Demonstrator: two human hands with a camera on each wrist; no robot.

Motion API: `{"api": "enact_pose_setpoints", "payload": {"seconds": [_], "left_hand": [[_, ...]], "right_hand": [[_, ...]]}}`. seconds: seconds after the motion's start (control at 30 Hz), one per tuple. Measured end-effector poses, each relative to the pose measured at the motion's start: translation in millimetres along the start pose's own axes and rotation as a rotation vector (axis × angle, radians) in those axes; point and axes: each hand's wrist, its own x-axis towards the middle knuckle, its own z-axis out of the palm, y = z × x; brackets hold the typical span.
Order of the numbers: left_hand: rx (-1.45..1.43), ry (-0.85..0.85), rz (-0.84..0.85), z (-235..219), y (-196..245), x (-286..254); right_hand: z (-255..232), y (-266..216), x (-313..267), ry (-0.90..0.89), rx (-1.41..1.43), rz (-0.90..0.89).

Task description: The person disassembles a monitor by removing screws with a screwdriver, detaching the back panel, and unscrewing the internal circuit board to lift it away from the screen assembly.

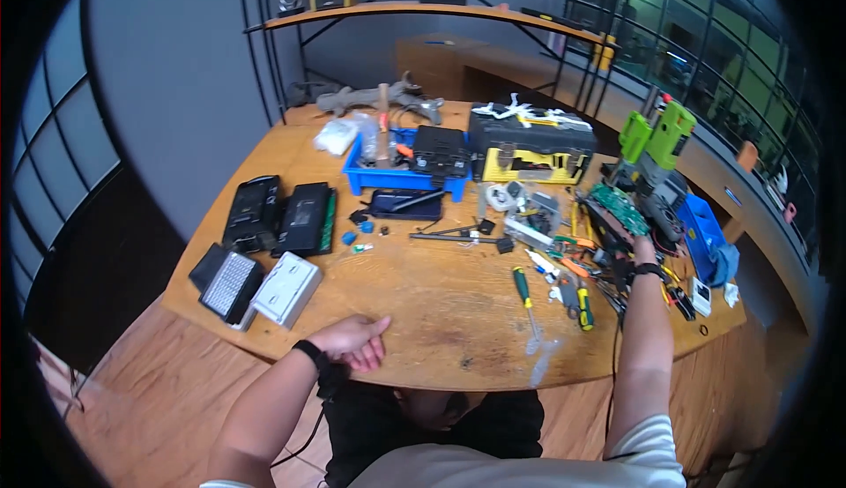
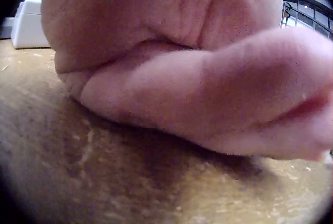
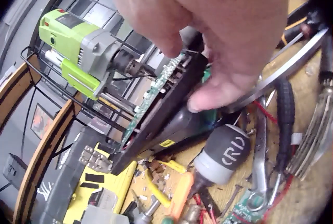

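In the head view the right hand (image 1: 644,248) reaches to the right side of the table, at a green circuit board (image 1: 619,208). The right wrist view shows that hand (image 3: 223,42) pinching a black casing (image 3: 156,117) by its end, thumb on one side and fingers on the other; the green board (image 3: 156,91) lies along the casing, which is tilted. At the table's front edge the left hand (image 1: 351,342) rests on the wood, holding nothing, its fingers loosely bent. Its side touches the tabletop in the left wrist view (image 2: 182,83).
A green drill on a stand (image 1: 663,135) rises behind the right hand. Pliers, screwdrivers (image 1: 523,287) and a wrench (image 3: 260,161) lie around it. Further back are a blue tray (image 1: 401,179) and a black-and-yellow toolbox (image 1: 533,149). Black and white devices (image 1: 287,289) sit at left.
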Motion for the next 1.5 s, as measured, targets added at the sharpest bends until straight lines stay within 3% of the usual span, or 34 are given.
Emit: {"api": "enact_pose_setpoints", "payload": {"seconds": [0.07, 0.1, 0.13, 0.17, 0.2, 0.23, 0.27, 0.3, 0.33, 0.37, 0.4, 0.47, 0.53, 0.6, 0.63, 0.73, 0.8, 0.83, 0.87, 0.9, 0.93, 1.0, 1.03, 1.17, 1.23, 1.27, 1.33, 1.37, 1.5], "left_hand": [[-0.05, 0.007, 0.142, -3, 2, 6], [-0.081, 0.061, 0.26, -3, 6, 10], [-0.018, 0.173, 0.488, 5, 17, 6], [0.049, 0.286, 0.708, 18, 32, -2], [-0.037, 0.235, 0.851, 30, 50, -15], [-0.12, 0.179, 0.994, 43, 69, -32], [-0.145, 0.108, 1.114, 55, 86, -49], [-0.167, 0.033, 1.236, 65, 100, -62], [-0.171, 0.053, 1.237, 73, 108, -68], [0.025, 0.04, 1.357, 79, 114, -72], [0.229, 0.024, 1.466, 84, 119, -76], [0.247, 0.012, 1.418, 87, 124, -86], [0.268, 0.004, 1.376, 89, 125, -92], [0.319, 0.072, 1.44, 94, 121, -97], [0.316, 0.084, 1.438, 92, 119, -102], [0.166, -0.042, 1.29, 88, 115, -117], [0.372, -0.016, 1.299, 87, 113, -123], [0.37, -0.011, 1.3, 89, 110, -122], [0.375, -0.018, 1.415, 92, 106, -120], [0.381, -0.026, 1.53, 94, 103, -120], [0.38, -0.02, 1.529, 97, 101, -122], [0.197, 0.034, 1.682, 103, 102, -136], [0.185, -0.03, 1.68, 101, 102, -141], [0.224, -0.002, 1.752, 100, 100, -139], [0.173, -0.033, 1.599, 97, 100, -143], [0.172, -0.024, 1.6, 97, 102, -138], [0.158, 0.064, 1.685, 96, 106, -123], [0.138, -0.056, 1.546, 90, 110, -133], [0.073, 0.031, 1.528, 88, 117, -131]], "right_hand": [[5, 23, 37, 0.096, 0.158, -0.282], [0, -5, -11, 0.066, 0.163, -0.278], [69, -62, -114, 0.298, -0.314, -0.474], [93, -73, -166, 0.055, -0.264, -0.65], [108, -76, -212, -0.191, -0.205, -0.82], [117, -79, -262, -0.537, -0.158, -0.716], [128, -78, -309, -0.732, -0.16, -0.582], [127, -87, -353, -0.964, -0.423, -0.867], [132, -96, -385, -1.233, -0.246, -0.762], [134, -85, -393, -1.316, -0.268, -1.043], [138, -88, -396, -1.328, -0.264, -1.046], [144, -95, -401, -1.238, -0.338, -1.288], [152, -86, -408, -1.239, -0.291, -1.299], [159, -87, -426, -1.281, -0.267, -1.284], [154, -92, -430, -1.313, -0.319, -1.176], [159, -100, -436, -1.429, -0.242, -1.093], [150, -114, -447, -1.442, -0.316, -1.093], [149, -125, -454, -1.448, -0.331, -1.237], [149, -130, -457, -1.451, -0.345, -1.38], [150, -130, -459, -1.456, -0.345, -1.382], [150, -129, -460, -1.43, -0.361, -1.403], [148, -123, -463, -1.38, -0.394, -1.442], [147, -120, -464, -1.353, -0.41, -1.462], [141, -109, -468, -1.242, -0.47, -1.54], [143, -108, -470, -1.185, -0.496, -1.582], [145, -112, -466, -1.191, -0.494, -1.587], [153, -128, -455, -1.281, -0.381, -1.381], [168, -121, -452, -1.221, -0.209, -1.439], [187, -106, -444, -1.167, 0.114, -1.292]]}}
